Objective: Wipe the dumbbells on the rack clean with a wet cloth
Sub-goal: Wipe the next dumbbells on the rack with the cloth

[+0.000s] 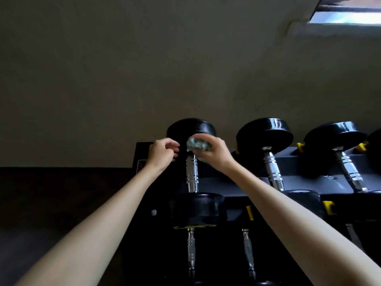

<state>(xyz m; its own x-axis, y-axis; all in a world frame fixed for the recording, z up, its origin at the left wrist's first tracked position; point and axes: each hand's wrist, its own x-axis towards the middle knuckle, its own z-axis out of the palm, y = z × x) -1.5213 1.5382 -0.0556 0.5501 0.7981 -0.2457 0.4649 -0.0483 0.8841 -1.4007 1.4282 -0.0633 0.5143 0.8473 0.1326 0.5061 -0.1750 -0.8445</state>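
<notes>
Cloth [199, 143] is bunched in your right grip [216, 154], which is clamped round it, right at the far head [190, 129] of the leftmost dumbbell [198, 205] on the top tier of the rack [309, 159]. That dumbbell's long axis runs straight away from you, so its chrome handle [192, 174] lies below the cloth and nearer you. Your left grip [161, 152] curls just beside the head, holding it or not you cannot tell, with a bare wall [144, 69] behind.

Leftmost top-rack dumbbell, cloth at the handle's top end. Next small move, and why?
Probably draw the cloth down the chrome handle toward the near head. The right hand grips the bunched cloth where the handle meets the far head, and the handle below it is bare. The left hand sits beside the far head; its grip is unclear.
</notes>
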